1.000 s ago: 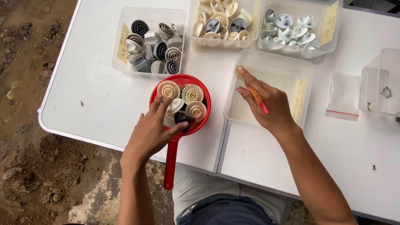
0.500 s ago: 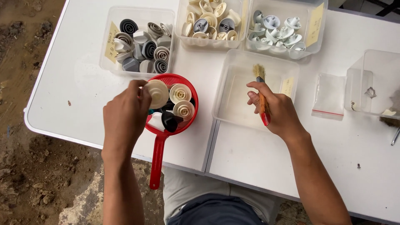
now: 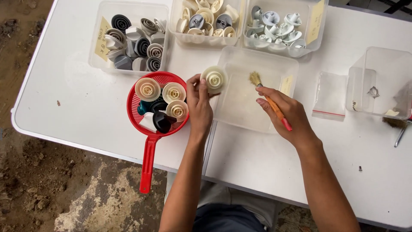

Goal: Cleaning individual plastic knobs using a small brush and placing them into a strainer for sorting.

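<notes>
white table: left hand grips cream knob, right hand grips brush

The top bins and a metal tool are cut off.

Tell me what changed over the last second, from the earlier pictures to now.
The left hand left the red strainer with a cream knob in its grip and carried it right, over the empty clear tray. The right hand kept hold of the small brush above that tray. Strainer and bins stayed put.
</notes>
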